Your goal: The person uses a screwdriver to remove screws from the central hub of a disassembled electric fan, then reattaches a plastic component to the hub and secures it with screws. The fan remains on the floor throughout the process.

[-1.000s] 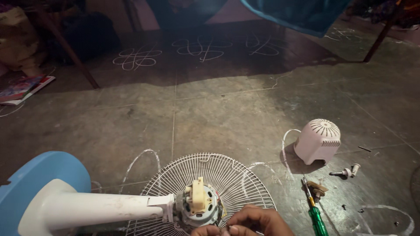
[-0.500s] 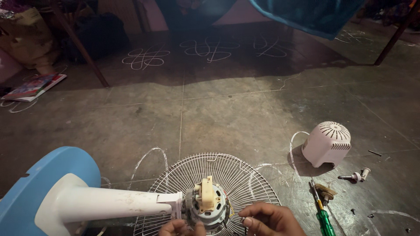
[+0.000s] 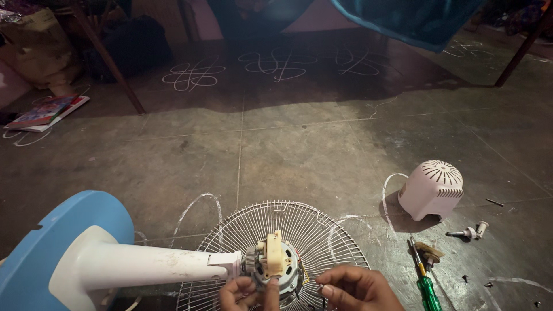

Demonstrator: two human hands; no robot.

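1. Floor (image 3: pixel 299 150): grey stone slabs, white chalk loop patterns at 12 o'clock, thin white cable looping around the work area.
2. Fan stand (image 3: pixel 115 265): lying flat at 8 o'clock, blue round base at far left, white column running right into the motor.
3. Wire guard (image 3: pixel 276 230): round white grille at 6 o'clock, lying under the motor, flat on the floor.
4. Motor cover (image 3: pixel 432 190): white vented plastic dome at 3 o'clock, well apart from the guard, resting on its open side.
5. Book (image 3: pixel 43 112): colourful cover, at 10 o'clock near a wooden leg.
6. Motor (image 3: pixel 273 266): bare metal body with cream gearbox block on top, at 6 o'clock, centred over the guard.
7. Left hand (image 3: pixel 247 291): at 6 o'clock, fingers curled onto the motor's lower left edge, gripping it.
8. Right hand (image 3: pixel 357 288): at 5 o'clock, just beside the motor, thumb and forefinger pinched on a small dark part; too small to identify.
9. Screwdriver (image 3: pixel 425 276): green handle, at 4 o'clock, just right of the right hand, lying on the floor.
10. Knob (image 3: pixel 469 232): small white piece on a dark shaft, at 4 o'clock, below the motor cover.
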